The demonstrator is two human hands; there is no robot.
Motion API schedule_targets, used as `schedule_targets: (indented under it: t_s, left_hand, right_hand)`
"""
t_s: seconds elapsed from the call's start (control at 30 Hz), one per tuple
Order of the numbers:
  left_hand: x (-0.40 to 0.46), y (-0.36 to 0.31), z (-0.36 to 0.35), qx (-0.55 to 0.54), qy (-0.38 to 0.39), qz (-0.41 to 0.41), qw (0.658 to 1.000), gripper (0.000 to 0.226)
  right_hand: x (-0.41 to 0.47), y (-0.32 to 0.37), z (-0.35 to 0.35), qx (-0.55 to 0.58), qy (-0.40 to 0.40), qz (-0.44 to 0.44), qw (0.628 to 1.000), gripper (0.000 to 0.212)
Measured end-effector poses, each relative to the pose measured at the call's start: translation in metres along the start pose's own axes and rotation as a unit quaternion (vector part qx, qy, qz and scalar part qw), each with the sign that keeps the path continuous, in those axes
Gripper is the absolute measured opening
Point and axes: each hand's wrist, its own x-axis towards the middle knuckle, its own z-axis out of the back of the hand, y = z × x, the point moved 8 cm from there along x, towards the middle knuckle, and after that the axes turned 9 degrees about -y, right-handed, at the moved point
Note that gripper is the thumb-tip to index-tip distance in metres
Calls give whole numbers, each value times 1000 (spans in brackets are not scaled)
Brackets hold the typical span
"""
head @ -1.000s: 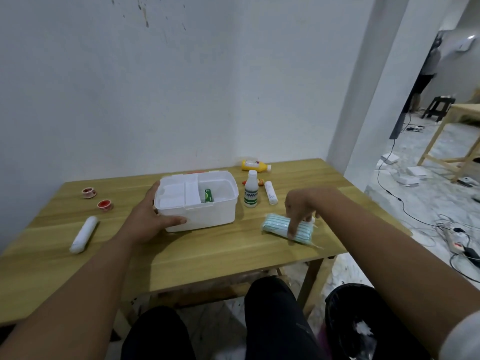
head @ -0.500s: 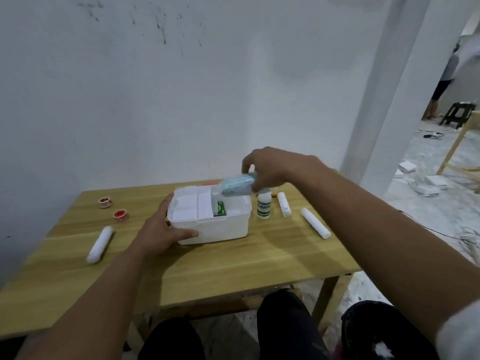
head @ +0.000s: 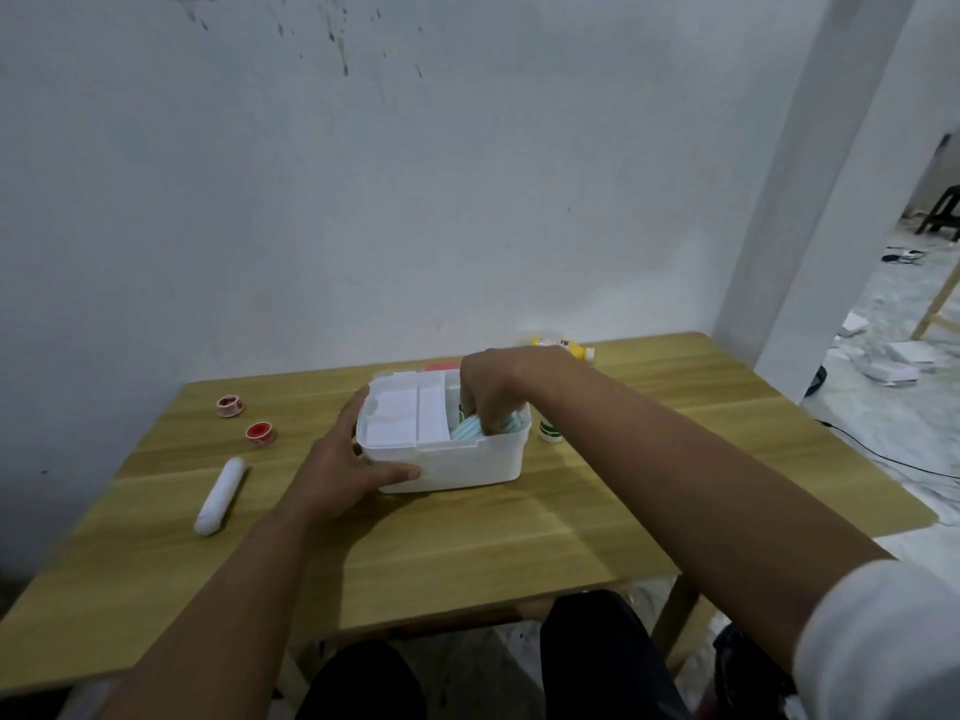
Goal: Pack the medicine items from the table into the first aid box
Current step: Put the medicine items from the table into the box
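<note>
A white first aid box (head: 452, 462) stands open in the middle of the wooden table (head: 519, 553). My left hand (head: 345, 465) grips its left front corner. My right hand (head: 493, 389) reaches down into the box's right compartment, fingers closed on a pale blue pack of face masks (head: 467, 427) that sits inside. A white tray insert fills the box's left part. On the table lie a white bandage roll (head: 219, 495), two red tape rolls (head: 229, 405) (head: 260, 433), a yellow bottle (head: 563, 348) and a white bottle (head: 549, 431) half hidden by my right arm.
A white wall runs right behind the table. A pillar stands at the back right, with cluttered floor and cables beyond the table's right edge. My knees are under the near edge. A red object (head: 441, 366) shows behind the box.
My right hand has carried the blue mask pack from the table's right side, over the box and down into its right compartment. My left hand has stayed on the box.
</note>
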Motion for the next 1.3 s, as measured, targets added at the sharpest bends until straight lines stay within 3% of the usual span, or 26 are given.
schedule_targets:
  t_s: [0.17, 0.23, 0.37, 0.5, 0.63, 0.8, 1.03, 1.2, 1.3]
  left_hand:
    - [2, -1, -1, -4, -6, -4, 1000, 103]
    - [3, 1, -3, -10, -6, -5, 1000, 106]
    - [7, 6, -4, -25, -10, -8, 1000, 117]
    - [8, 5, -6, -24, -7, -11, 1000, 120]
    - [9, 6, -7, -30, -3, -9, 999, 121]
    - [9, 6, -7, -30, -5, -7, 1000, 118]
    - [7, 5, -6, -30, -8, -4, 1000, 113]
    - [8, 2, -7, -28, -5, -5, 1000, 107]
    - [7, 4, -7, -32, -6, -3, 999, 110]
  right_hand:
    - [11, 2, -20, 143, -1, -42, 989, 30]
    - [10, 1, -17, 136, -28, -49, 989, 20]
    - [11, -6, -17, 124, -68, -78, 987, 34]
    - [14, -4, -25, 184, -42, -85, 978, 10]
    - [6, -19, -6, 287, -85, -104, 949, 12]
    - [-13, -77, 42, 141, -274, -163, 937, 17]
    - [-23, -112, -1, 82, -174, -229, 954, 15]
    - [-25, -124, 1, 128, -230, -222, 939, 29]
    - [-35, -129, 39, 178, -317, -207, 908, 36]
